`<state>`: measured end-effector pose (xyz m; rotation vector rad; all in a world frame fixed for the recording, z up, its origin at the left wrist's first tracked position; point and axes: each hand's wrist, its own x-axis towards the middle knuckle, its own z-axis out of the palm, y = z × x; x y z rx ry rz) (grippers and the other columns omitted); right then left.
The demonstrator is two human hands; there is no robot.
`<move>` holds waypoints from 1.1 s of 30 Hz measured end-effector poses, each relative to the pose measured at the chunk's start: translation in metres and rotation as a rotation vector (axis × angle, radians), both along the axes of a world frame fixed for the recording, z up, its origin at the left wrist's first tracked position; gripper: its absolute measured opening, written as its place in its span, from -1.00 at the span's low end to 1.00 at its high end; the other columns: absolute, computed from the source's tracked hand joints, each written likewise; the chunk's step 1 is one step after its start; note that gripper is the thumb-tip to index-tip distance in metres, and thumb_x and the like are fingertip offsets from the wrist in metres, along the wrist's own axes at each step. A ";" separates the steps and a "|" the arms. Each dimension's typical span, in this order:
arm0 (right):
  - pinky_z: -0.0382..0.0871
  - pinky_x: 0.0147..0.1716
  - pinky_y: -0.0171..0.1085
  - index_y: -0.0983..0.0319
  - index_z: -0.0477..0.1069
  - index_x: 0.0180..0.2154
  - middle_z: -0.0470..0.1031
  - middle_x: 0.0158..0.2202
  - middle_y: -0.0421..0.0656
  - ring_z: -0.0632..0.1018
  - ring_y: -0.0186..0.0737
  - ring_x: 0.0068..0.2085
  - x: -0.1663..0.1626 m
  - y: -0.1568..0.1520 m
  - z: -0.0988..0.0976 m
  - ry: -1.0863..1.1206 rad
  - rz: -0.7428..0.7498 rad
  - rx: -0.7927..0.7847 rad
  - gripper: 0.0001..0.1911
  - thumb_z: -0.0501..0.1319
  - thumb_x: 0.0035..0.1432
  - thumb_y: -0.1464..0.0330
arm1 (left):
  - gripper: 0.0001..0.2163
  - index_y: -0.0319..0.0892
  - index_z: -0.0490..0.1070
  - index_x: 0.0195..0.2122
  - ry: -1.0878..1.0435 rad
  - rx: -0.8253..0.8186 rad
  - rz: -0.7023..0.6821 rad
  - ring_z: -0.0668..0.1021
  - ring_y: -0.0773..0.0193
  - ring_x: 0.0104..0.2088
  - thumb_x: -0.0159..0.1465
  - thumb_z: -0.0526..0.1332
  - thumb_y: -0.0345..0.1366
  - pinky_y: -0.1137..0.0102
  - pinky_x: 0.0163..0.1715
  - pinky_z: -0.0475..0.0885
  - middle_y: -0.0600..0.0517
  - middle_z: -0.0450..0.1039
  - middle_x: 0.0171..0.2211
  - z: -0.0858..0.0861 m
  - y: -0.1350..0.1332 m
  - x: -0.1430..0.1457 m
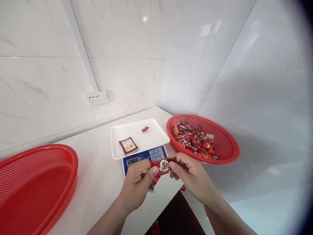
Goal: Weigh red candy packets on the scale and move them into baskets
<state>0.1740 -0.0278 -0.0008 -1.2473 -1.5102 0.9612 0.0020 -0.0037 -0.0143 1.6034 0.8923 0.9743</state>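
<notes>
Both hands pinch one red candy wrapper (163,165) with white lettering, stretched between them in front of a blue scale (146,156). My left hand (137,186) grips its left end and also keeps more red wrappers tucked under the fingers. My right hand (190,171) pinches the right end. The scale's white tray (151,137) carries a flat square packet (128,146) and a small red candy (145,129). A red mesh basket (225,143) to the right holds several red wrapped candies (193,138).
A second red mesh basket (36,182) sits at the left on the white counter (97,176). White tiled walls meet in a corner behind, with a wall socket (97,98). The counter's front edge runs just below my hands.
</notes>
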 end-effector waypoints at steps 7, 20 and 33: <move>0.26 -0.60 -0.38 0.22 0.21 -0.52 0.29 -0.62 -0.29 0.38 -0.38 -0.57 0.000 0.027 -0.014 0.084 -0.091 -0.079 -0.67 0.13 0.07 0.11 | -0.66 -0.15 0.17 -0.56 -0.220 -0.313 0.155 0.31 0.43 -0.64 0.13 0.17 -0.01 0.53 -0.62 0.23 0.19 0.23 -0.65 -0.004 0.009 0.007; 0.29 -0.57 -0.35 0.19 0.14 0.09 0.45 -0.33 -0.14 0.46 -0.32 -0.45 0.004 0.067 -0.053 0.087 0.024 -0.211 -0.47 0.07 0.13 0.11 | -0.63 -0.04 0.19 -0.18 -0.627 -0.516 0.225 0.51 0.33 -0.41 0.00 0.25 -0.43 0.48 -0.42 0.36 0.16 0.45 -0.47 -0.013 0.026 0.006; 0.20 -0.59 -0.40 0.23 0.27 -0.43 0.28 -0.61 -0.33 0.32 -0.44 -0.58 0.011 0.023 -0.055 0.064 0.086 -0.236 -0.75 0.18 0.01 0.17 | -0.78 -0.15 0.32 -0.24 -0.214 -0.196 0.066 0.45 0.33 -0.39 0.10 0.25 -0.25 0.44 -0.39 0.37 0.07 0.43 -0.37 -0.032 0.020 0.023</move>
